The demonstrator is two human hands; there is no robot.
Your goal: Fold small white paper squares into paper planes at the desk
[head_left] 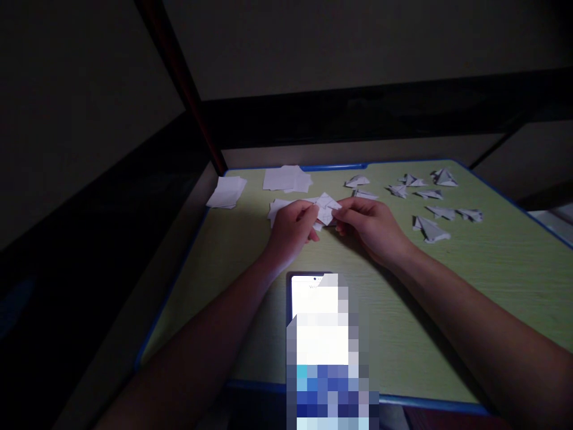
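Observation:
A small white sheet of paper folded into a diamond shape [327,206] is held up between both hands, just above the table. My left hand [294,224] pinches its left corner between thumb and fingers. On the opposite corner, the thumb and fingers of my right hand [364,222] are closed. Behind my left hand lies a stack of white paper [276,207], partly hidden by it. Close beyond my right hand rests a folded paper piece [366,194].
The greenish table [242,286] has a blue edge. Two stacks of paper squares [226,192] [286,178] lie at the back left. Several folded paper figures [430,229] are spread on the right. A lit phone [313,298], partly pixelated, is in front. Dark walls stand behind.

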